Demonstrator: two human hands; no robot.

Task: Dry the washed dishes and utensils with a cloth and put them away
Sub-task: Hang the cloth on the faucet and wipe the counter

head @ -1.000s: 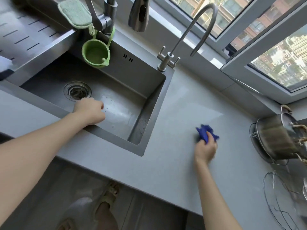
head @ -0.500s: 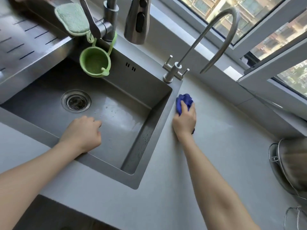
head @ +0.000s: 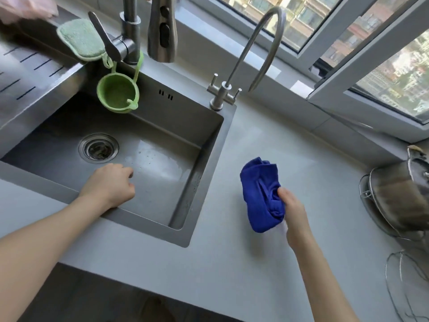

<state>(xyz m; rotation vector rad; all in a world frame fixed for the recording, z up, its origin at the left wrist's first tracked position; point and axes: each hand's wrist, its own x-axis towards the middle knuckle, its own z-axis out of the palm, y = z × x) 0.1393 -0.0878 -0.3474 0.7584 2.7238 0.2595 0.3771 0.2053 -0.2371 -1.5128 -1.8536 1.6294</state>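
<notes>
The right hand [head: 293, 210] has its fingers curled tight round a bunched-up blue cloth [head: 260, 196]. The cloth is low over the grey surface [head: 232, 263], a little to the right of the sink [head: 185, 122]. The left hand [head: 109, 184] is curled in a loose fist with nothing in it. It rests at the sink's front edge. A shiny pot [head: 399, 194] sits far right.

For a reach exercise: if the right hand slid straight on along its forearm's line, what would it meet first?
Likely the slim curved steel tap, beyond the blue cloth the right hand grips; depth is unclear.
</notes>
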